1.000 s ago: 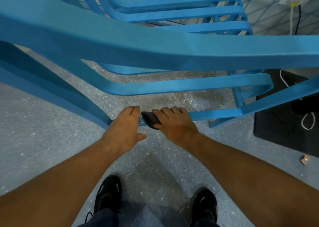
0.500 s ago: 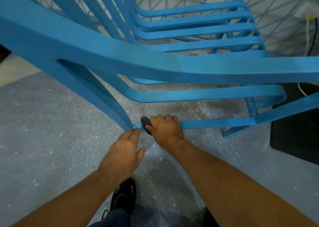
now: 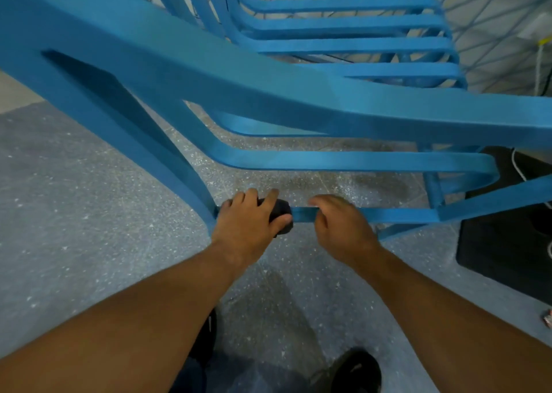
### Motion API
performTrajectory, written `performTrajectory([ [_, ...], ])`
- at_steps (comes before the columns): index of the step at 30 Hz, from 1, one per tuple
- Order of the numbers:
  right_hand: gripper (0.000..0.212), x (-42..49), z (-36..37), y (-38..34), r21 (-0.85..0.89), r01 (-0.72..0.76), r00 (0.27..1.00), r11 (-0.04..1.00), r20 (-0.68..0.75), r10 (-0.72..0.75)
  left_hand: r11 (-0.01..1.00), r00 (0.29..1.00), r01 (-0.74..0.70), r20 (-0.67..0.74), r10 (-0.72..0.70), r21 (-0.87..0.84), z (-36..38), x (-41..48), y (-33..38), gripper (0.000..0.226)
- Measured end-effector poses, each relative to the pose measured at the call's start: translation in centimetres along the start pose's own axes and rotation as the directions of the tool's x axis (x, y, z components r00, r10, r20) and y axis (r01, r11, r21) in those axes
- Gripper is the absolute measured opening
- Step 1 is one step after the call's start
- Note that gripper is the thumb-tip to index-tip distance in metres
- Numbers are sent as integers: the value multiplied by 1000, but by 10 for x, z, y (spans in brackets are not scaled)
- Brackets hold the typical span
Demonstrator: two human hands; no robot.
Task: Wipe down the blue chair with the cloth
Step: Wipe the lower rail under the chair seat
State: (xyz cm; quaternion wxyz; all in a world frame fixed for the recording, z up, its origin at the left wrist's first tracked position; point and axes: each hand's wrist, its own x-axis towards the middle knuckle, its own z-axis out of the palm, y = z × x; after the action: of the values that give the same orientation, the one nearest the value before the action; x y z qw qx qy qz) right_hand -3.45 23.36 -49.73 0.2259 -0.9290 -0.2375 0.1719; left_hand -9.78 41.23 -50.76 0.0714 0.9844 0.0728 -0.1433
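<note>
The blue chair (image 3: 268,93) fills the far and upper part of the view. Its broad top rail runs from near left to right, and the slatted seat lies beyond it. Under it spreads a grey speckled floor (image 3: 74,213). A black mat (image 3: 501,243) lies on the floor at the right, partly behind the chair's right leg, and a white cable (image 3: 518,168) loops over it. Two bare forearms reach in from the near edge. Below them are two black shoes: the right shoe (image 3: 355,371) shows plainly, and the left shoe (image 3: 209,333) is mostly hidden behind the left forearm.

Both hands are on the chair's low crossbar (image 3: 397,214), close to the left rear leg. The left hand (image 3: 248,222) grasps a dark cloth (image 3: 282,214), which is bunched against the bar between fingers and thumb. Just to its right, apart from the cloth, the right hand (image 3: 340,225) has its fingers curled over the bar, gripping it. A small reddish object (image 3: 548,318) lies on the floor at the right edge, too small to identify.
</note>
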Motion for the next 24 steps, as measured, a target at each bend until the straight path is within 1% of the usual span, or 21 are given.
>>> performTrajectory([
  [2, 36, 2, -8, 14, -48, -60, 998, 997, -27, 58, 994, 999, -37, -2, 37, 100, 1, 9, -3, 68],
  [3, 35, 5, -11, 20, -71, -78, 997, 994, -27, 76, 991, 998, -65, -2, 65, 114, 2, 13, -5, 70],
  [5, 34, 11, -14, 30, -161, -87, 993, 983, 60, 98, 992, 994, -107, 8, 107, 65, 8, 19, -7, 70],
  [7, 43, 14, -15, 36, -212, -63, 975, 975, 196, 106, 995, 995, -99, 3, 99, -4, 14, 23, -5, 65],
  [9, 45, 16, -18, 39, -174, -76, 958, 982, 259, 120, 998, 998, -70, 6, 70, -3, 16, 26, -3, 66],
  [11, 38, 17, -23, 39, -118, -100, 953, 988, 273, 129, 991, 992, -114, 54, 111, 64, 19, 27, 3, 73],
  [13, 36, 17, -28, 34, -106, -120, 951, 987, 273, 145, 981, 985, -168, 68, 162, 97, 20, 29, 16, 56],
  [14, 36, 17, -29, 33, -110, -129, 950, 986, 272, 154, 983, 985, -164, 63, 160, 77, 20, 30, 22, 50],
  [16, 37, 17, -29, 29, -111, -142, 950, 984, 262, 167, 987, 985, -158, 82, 154, 38, 16, 32, 34, 58],
  [17, 37, 17, -29, 29, -109, -148, 950, 983, 261, 172, 986, 982, -167, 86, 165, 10, 15, 31, 36, 59],
  [19, 38, 17, -30, 28, -102, -163, 948, 981, 261, 184, 973, 973, -215, 72, 220, -80, 17, 33, 30, 45],
  [21, 38, 17, -31, 27, -121, -168, 944, 978, 265, 195, 967, 976, -140, 132, 171, -214, 13, 36, 23, 37],
  [22, 38, 17, -31, 27, -136, -161, 943, 977, 272, 194, 964, 974, -89, 182, 137, -252, 10, 40, 22, 33],
  [24, 38, 17, -30, 27, -158, -148, 941, 976, 280, 188, 958, 970, -40, 218, 106, -285, 8, 48, 27, 30],
])
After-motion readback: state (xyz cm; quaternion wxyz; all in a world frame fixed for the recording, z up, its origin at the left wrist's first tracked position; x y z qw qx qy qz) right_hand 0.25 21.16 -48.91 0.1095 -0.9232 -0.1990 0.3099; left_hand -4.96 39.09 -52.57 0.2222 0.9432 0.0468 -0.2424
